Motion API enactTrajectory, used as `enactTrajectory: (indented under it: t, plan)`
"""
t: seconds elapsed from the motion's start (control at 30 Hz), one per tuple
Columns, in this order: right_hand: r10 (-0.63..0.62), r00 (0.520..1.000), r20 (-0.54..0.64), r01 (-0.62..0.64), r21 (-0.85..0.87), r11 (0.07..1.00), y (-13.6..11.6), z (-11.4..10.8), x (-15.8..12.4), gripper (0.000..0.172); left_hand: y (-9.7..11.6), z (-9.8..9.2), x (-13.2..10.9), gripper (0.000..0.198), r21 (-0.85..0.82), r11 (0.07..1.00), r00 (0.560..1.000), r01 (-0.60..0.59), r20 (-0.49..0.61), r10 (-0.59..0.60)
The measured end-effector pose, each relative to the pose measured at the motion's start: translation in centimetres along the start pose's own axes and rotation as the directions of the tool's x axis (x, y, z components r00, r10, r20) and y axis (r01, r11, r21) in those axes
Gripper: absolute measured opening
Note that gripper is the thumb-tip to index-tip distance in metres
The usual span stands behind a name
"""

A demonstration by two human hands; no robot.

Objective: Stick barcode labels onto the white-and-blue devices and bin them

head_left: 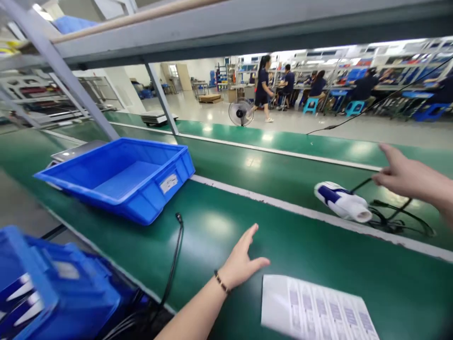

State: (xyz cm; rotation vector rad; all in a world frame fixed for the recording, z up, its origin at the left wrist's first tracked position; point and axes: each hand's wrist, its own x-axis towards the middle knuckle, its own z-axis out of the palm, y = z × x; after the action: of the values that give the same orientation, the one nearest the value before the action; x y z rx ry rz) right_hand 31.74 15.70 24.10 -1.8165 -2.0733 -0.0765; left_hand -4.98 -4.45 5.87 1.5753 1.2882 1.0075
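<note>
White-and-purple device (342, 202) lies on the green bench (300, 245), right of your spread, empty, farther left hand (240, 267); its long axis slants rightward toward you. Your nearer right hand (401, 171) hangs just rightward, half curled; whether gripping the black cable (361, 184), I cannot tell.

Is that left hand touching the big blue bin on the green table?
Apart. The head view shows bare green table between the left hand and the big blue bin.

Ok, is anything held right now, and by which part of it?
The left grip holds nothing; whether the right grip has the black cord near its fingers can't be told.
</note>
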Motion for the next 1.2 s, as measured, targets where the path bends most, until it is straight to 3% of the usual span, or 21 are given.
enactTrajectory:
  t: [0.1, 0.17, 0.23, 0.3, 0.33, 0.43, 0.5, 0.57, 0.7, 0.8, 0.9, 0.97, 1.03, 1.07, 1.1, 1.13, 1.2]
  plan:
    - [-0.262, 0.947, 0.188, 0.24, 0.129, 0.962, -12.0, -2.0, -2.3, 0.09, 0.0, -1.4, 0.7, 0.112, -0.052, 0.996, 0.99, -0.074, -0.121, 0.067]
    - [-0.407, 0.879, 0.246, 0.364, 0.204, 0.909, -19.2, -2.9, -4.3, 0.089, -0.2, -3.3, 0.7, 0.118, -0.203, 0.961, 0.949, -0.189, -0.291, 0.125]
    - [-0.645, 0.724, 0.244, 0.578, 0.294, 0.761, -25.2, -3.2, -6.2, 0.084, -0.4, -5.7, 0.1, 0.107, -0.391, 0.856, 0.844, -0.34, -0.528, 0.094]
    - [-0.806, 0.563, 0.185, 0.722, 0.365, 0.588, -30.0, -3.0, -7.6, 0.087, -0.6, -8.1, -1.3, 0.085, -0.555, 0.703, 0.747, -0.445, -0.663, -0.051]
    - [-0.861, 0.482, 0.165, 0.771, 0.387, 0.506, -32.0, -2.7, -8.1, 0.088, -0.7, -9.1, -2.3, 0.074, -0.635, 0.623, 0.742, -0.457, -0.658, -0.127]
    - [-0.955, 0.263, 0.136, 0.85, 0.436, 0.296, -36.9, -1.8, -8.9, 0.087, -0.6, -10.3, -5.6, 0.066, -0.81, 0.427, 0.83, -0.401, -0.519, -0.205]
    - [-0.975, 0.182, 0.124, 0.879, 0.424, 0.218, -39.2, -1.1, -9.2, 0.082, -0.5, -9.9, -7.7, 0.067, -0.848, 0.369, 0.853, -0.38, -0.476, -0.216]
    - [-0.981, 0.147, 0.124, 0.92, 0.349, 0.182, -40.4, -0.4, -9.4, 0.082, -0.3, -9.2, -9.3, 0.07, -0.88, 0.314, 0.857, -0.357, -0.443, -0.265]
    - [-0.986, 0.116, 0.122, 0.96, 0.239, 0.143, -38.9, 1.7, -9.2, 0.088, -0.9, -9.1, -10.8, 0.071, -0.905, 0.222, 0.877, -0.362, -0.412, -0.249]
    - [-0.978, 0.17, 0.123, 0.925, 0.323, 0.201, -35.2, 4.2, -8.5, 0.081, -2.0, -10.2, -10.7, 0.063, -0.884, 0.252, 0.865, -0.395, -0.45, -0.222]
    - [-0.951, 0.275, 0.141, 0.875, 0.373, 0.308, -31.2, 6.9, -7.8, 0.08, -2.1, -11.2, -9.9, 0.056, -0.868, 0.389, 0.872, -0.308, -0.422, -0.25]
    - [-0.937, 0.318, 0.145, 0.857, 0.379, 0.349, -29.1, 8.6, -7.7, 0.085, -0.7, -11.3, -9.5, 0.061, -0.778, 0.591, 0.887, -0.213, -0.408, -0.218]
    - [-0.933, 0.33, 0.143, 0.859, 0.363, 0.36, -27.4, 10.2, -8.0, 0.088, 1.5, -10.9, -9.3, 0.073, -0.526, 0.833, 0.9, -0.169, -0.428, -0.087]
    - [-0.929, 0.337, 0.153, 0.853, 0.369, 0.37, -26.8, 11.1, -8.1, 0.089, 2.8, -10.5, -9.2, 0.081, -0.333, 0.924, 0.906, -0.187, -0.423, 0.031]
    - [-0.916, 0.376, 0.143, 0.833, 0.382, 0.401, -26.2, 12.0, -8.3, 0.09, 3.9, -10.0, -9.1, 0.086, -0.134, 0.97, 0.922, -0.201, -0.359, 0.141]
    - [-0.897, 0.417, 0.144, 0.8, 0.411, 0.438, -25.6, 13.0, -8.4, 0.089, 4.9, -9.5, -8.9, 0.087, 0.066, 0.978, 0.941, -0.198, -0.265, 0.209]
    - [-0.814, 0.558, 0.161, 0.701, 0.434, 0.566, -24.6, 14.8, -8.5, 0.082, 6.0, -8.4, -8.2, 0.09, 0.429, 0.897, 0.981, -0.11, -0.096, 0.166]
